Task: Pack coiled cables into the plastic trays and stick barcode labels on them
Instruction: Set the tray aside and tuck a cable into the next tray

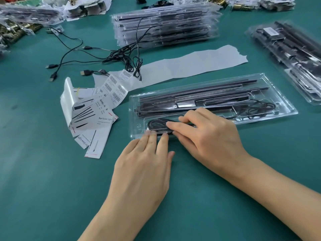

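Note:
A clear plastic tray lies on the green table in front of me, holding black light bars and a coiled black cable in its near left pocket. My left hand lies flat with straight fingertips on the tray's near edge. My right hand rests over the pocket, its fingers pressing down on the cable. A second coil sits in the tray's right end. A strip of barcode labels lies to the left of the tray.
Loose black USB cables sprawl at the back left. A stack of packed trays stands behind, with more packed trays at the right. White backing paper and printed product stickers lie nearby.

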Demonstrator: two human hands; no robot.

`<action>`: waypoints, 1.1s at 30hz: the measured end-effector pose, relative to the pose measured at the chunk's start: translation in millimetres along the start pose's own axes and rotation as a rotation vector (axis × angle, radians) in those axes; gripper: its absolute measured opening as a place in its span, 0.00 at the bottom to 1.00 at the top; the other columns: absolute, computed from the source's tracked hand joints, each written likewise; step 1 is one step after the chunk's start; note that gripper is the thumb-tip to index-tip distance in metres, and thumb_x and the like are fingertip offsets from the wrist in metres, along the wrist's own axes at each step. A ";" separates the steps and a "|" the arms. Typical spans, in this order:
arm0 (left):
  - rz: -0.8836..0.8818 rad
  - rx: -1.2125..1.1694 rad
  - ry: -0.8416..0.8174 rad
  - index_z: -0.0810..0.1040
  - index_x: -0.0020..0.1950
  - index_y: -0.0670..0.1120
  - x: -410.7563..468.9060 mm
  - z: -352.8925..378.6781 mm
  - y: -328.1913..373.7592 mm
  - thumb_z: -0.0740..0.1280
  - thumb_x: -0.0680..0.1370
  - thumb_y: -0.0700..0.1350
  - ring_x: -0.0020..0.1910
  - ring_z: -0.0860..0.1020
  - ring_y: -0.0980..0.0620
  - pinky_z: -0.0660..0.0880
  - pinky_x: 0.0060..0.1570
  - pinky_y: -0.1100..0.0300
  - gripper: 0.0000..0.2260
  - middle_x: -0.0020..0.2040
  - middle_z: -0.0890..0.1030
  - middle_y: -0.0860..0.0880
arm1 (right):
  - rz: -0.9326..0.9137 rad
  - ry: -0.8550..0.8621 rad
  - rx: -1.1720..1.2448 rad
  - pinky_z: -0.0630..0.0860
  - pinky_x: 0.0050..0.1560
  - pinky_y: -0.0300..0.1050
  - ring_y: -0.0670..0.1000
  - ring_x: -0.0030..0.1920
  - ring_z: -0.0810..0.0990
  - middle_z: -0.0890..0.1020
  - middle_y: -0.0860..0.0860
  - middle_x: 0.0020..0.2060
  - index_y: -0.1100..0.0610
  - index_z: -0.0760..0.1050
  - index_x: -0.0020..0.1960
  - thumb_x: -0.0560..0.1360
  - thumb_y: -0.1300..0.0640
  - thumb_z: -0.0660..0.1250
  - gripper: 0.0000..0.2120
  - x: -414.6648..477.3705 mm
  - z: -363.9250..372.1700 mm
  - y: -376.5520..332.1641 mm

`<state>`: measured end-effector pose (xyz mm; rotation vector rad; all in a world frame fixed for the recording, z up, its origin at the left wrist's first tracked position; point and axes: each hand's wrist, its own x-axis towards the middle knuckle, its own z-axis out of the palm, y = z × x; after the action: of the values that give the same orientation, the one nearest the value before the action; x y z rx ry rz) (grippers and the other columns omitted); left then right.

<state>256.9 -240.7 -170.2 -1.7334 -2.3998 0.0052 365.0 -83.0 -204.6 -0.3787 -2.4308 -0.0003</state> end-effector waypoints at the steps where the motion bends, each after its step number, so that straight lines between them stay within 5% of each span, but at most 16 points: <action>1: 0.022 -0.015 0.028 0.82 0.65 0.42 -0.6 -1.5 -4.0 0.54 0.83 0.50 0.62 0.83 0.46 0.79 0.59 0.52 0.22 0.60 0.85 0.44 | 0.003 -0.001 -0.007 0.76 0.34 0.48 0.54 0.44 0.82 0.82 0.49 0.42 0.50 0.86 0.58 0.82 0.53 0.68 0.09 0.4 0.5 0.5; 4: 0.065 -0.062 0.106 0.85 0.57 0.47 -4.3 -7.4 -15.8 0.58 0.81 0.49 0.51 0.87 0.50 0.82 0.40 0.55 0.17 0.55 0.87 0.50 | -0.005 0.003 -0.022 0.75 0.34 0.47 0.54 0.43 0.81 0.81 0.50 0.41 0.49 0.86 0.56 0.81 0.54 0.70 0.07 -0.7 2.1 0.7; 6: 0.054 -0.080 0.145 0.85 0.49 0.49 -5.5 -10.1 -20.9 0.63 0.80 0.49 0.38 0.86 0.51 0.75 0.25 0.56 0.11 0.47 0.87 0.54 | -0.021 0.017 -0.029 0.74 0.35 0.45 0.54 0.42 0.81 0.81 0.50 0.41 0.49 0.86 0.55 0.81 0.54 0.70 0.07 -3.7 3.6 -0.9; 12: -0.014 -0.239 0.202 0.85 0.42 0.49 -9.2 -9.3 -20.4 0.64 0.82 0.50 0.27 0.80 0.49 0.74 0.22 0.54 0.13 0.35 0.84 0.54 | -0.008 0.003 -0.047 0.74 0.37 0.44 0.53 0.42 0.81 0.81 0.50 0.41 0.50 0.86 0.56 0.80 0.54 0.72 0.06 -7.1 3.2 -3.5; 15: -0.269 -0.511 0.137 0.86 0.56 0.47 -0.6 -12.0 -23.9 0.51 0.80 0.72 0.39 0.84 0.44 0.80 0.37 0.45 0.35 0.46 0.87 0.44 | -0.016 -0.035 -0.044 0.75 0.39 0.44 0.53 0.44 0.80 0.82 0.50 0.43 0.50 0.86 0.58 0.81 0.54 0.71 0.08 -8.9 1.7 -3.5; 19: 0.076 -0.217 0.269 0.86 0.57 0.52 8.1 -12.0 -38.6 0.72 0.80 0.52 0.53 0.85 0.52 0.80 0.42 0.55 0.08 0.57 0.86 0.56 | -0.027 -0.079 -0.016 0.73 0.46 0.44 0.55 0.48 0.81 0.84 0.51 0.49 0.51 0.84 0.62 0.82 0.54 0.68 0.11 -14.2 -3.4 -0.9; 25: 0.162 -0.252 0.194 0.87 0.56 0.50 28.3 9.1 -39.0 0.76 0.74 0.48 0.53 0.86 0.50 0.83 0.40 0.53 0.11 0.57 0.86 0.54 | -0.022 -0.179 0.099 0.77 0.66 0.49 0.55 0.65 0.81 0.83 0.53 0.62 0.55 0.83 0.65 0.79 0.58 0.73 0.15 -21.9 -14.6 1.8; 29: 0.193 -0.273 0.259 0.88 0.54 0.54 25.3 14.5 -40.1 0.76 0.76 0.43 0.54 0.85 0.52 0.79 0.28 0.57 0.09 0.57 0.86 0.55 | 0.011 -0.143 0.108 0.81 0.57 0.54 0.57 0.61 0.82 0.85 0.54 0.57 0.59 0.85 0.60 0.80 0.62 0.71 0.09 -30.3 -31.4 17.6; 33: 0.246 -0.238 0.291 0.88 0.55 0.55 23.7 20.6 -40.3 0.72 0.78 0.39 0.58 0.84 0.48 0.79 0.27 0.56 0.12 0.59 0.86 0.51 | 0.000 -0.163 0.050 0.78 0.54 0.56 0.58 0.55 0.82 0.84 0.53 0.52 0.59 0.84 0.59 0.77 0.64 0.74 0.10 -29.4 -33.0 18.2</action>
<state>208.6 -229.2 -182.7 -1.9628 -2.0366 -0.4821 412.0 -76.7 -199.0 -0.3691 -2.5861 0.0945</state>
